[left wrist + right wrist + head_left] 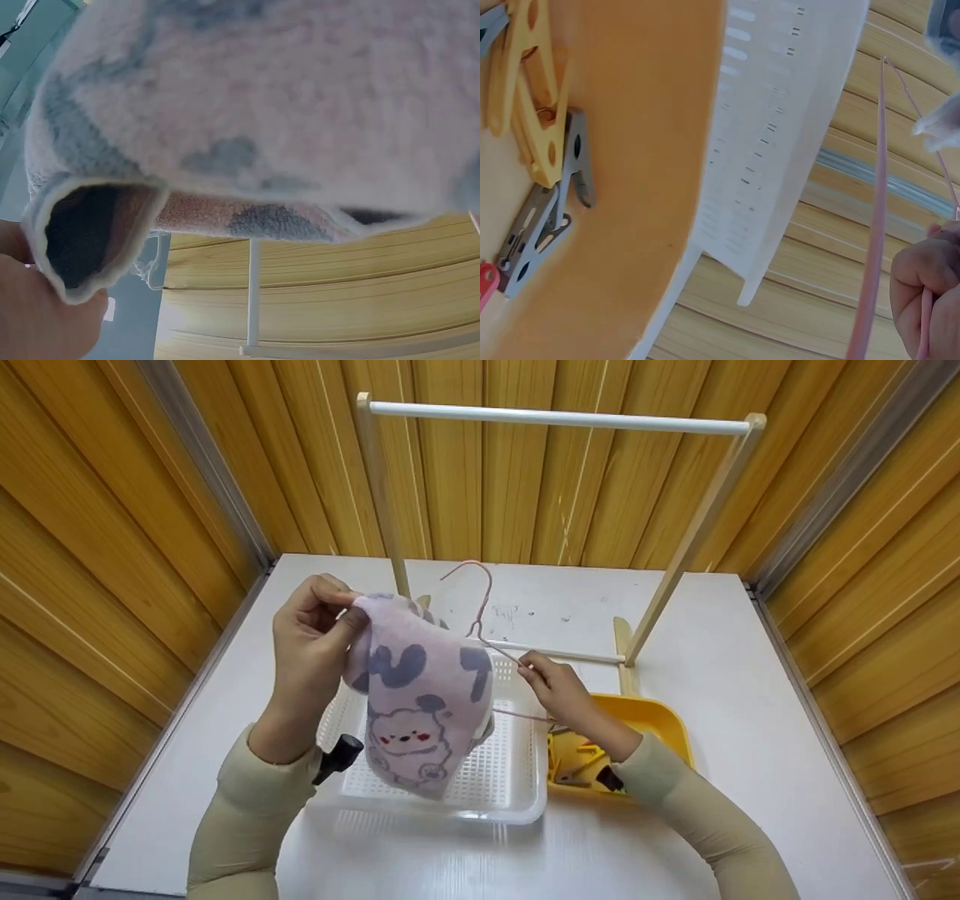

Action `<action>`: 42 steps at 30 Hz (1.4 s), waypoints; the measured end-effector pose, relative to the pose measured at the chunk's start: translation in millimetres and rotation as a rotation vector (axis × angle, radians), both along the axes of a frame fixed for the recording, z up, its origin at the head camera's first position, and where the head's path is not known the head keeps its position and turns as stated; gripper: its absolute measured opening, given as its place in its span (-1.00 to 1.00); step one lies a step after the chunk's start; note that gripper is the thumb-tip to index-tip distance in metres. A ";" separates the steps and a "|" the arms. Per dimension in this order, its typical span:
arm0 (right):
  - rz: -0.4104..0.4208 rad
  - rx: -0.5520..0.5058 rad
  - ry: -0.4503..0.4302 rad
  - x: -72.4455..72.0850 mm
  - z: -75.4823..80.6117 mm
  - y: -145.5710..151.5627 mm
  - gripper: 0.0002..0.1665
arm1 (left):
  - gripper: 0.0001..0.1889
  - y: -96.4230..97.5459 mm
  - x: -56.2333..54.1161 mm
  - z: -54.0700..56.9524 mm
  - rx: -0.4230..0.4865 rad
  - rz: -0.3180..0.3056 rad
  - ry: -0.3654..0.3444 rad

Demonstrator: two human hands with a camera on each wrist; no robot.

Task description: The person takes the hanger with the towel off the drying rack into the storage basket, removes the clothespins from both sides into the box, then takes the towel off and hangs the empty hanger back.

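Observation:
A small pink fuzzy garment (420, 682) with grey patches and a cartoon animal face hangs over the white basket. My left hand (311, 637) pinches its upper left corner between thumb and fingers. Up close in the left wrist view, the garment (285, 112) shows white-edged openings, with the left hand (52, 315) at one of them. My right hand (559, 690) grips a pink hanger (486, 600) by its right shoulder, hook upward. The hanger's left part is hidden by the cloth. The right wrist view shows the right hand (930, 292) curled around the hanger (877, 195).
Below the garment stands a white perforated basket (525, 802). To its right, partly under my right forearm, is a yellow tray (660, 720) with several clothespins (544, 112). Behind them rises a wooden rack with a white top bar (555, 417). Wood-panelled walls enclose the white table (750, 720).

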State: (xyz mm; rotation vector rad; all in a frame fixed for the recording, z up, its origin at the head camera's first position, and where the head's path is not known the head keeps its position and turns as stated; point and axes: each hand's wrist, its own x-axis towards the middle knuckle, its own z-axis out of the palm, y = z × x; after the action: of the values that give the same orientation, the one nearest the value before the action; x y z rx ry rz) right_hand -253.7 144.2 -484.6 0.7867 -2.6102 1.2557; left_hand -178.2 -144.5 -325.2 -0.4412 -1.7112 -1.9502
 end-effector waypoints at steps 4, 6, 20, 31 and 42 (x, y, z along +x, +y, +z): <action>-0.030 -0.021 -0.013 0.5 -3.3 9.0 -0.85 | -0.95 1.4 6.9 -4.0 -0.076 0.002 0.048; -0.048 -0.030 -0.020 1.4 -4.0 14.2 -0.86 | -0.93 1.6 8.2 -6.9 -0.088 0.009 0.080; -0.130 0.030 0.161 3.9 2.1 63.0 -0.91 | -0.88 11.1 -5.3 -42.3 -0.502 0.202 0.131; -0.316 -0.037 0.307 -3.2 42.2 116.0 -0.91 | -0.93 1.4 -23.8 -89.5 -0.686 0.135 -0.107; -0.424 0.063 0.286 -3.1 57.5 143.0 -0.86 | -0.95 -9.0 -38.1 -132.0 -1.122 0.135 -0.339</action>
State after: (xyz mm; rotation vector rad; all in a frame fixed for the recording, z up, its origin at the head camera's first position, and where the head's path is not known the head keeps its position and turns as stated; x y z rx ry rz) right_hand -256.9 287.1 -427.1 0.3562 -2.4177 0.8753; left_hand -216.3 -153.5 -457.3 -0.3416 -2.8689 -0.8215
